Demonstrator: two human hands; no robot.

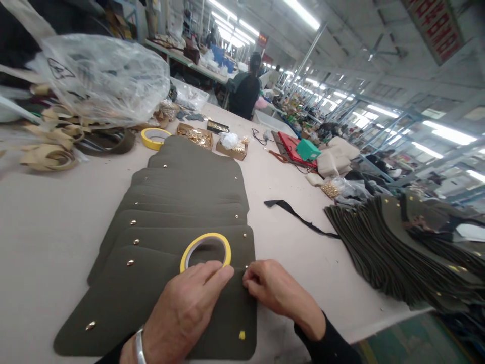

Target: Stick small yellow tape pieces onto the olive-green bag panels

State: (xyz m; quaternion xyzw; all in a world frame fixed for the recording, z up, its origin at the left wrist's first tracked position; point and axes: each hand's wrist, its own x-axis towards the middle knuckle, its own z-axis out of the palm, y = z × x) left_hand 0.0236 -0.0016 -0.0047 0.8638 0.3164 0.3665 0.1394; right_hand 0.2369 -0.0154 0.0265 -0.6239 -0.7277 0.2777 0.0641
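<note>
My left hand [187,298] is closed on a roll of yellow tape [227,247], held on edge above the dark olive panels. Close by on the right, my right hand [275,285] has its fingers pinched together at the panels' right edge; anything between them is too small to make out. The olive panels [151,298] lie overlapped in a fanned stack, with gold-coloured metal studs [91,326] along both sides. On the front panel, a small piece of yellow tape [242,334] sits near the lower right corner.
A second yellow tape roll [153,144] lies behind the stack, near boxes of gold hardware [195,135]. A black strip [299,217] leads to a thick pile of olive panels [379,253] at right. Webbing coils [49,156] and a plastic bag [109,76] occupy the left. Someone [246,93] is farther back.
</note>
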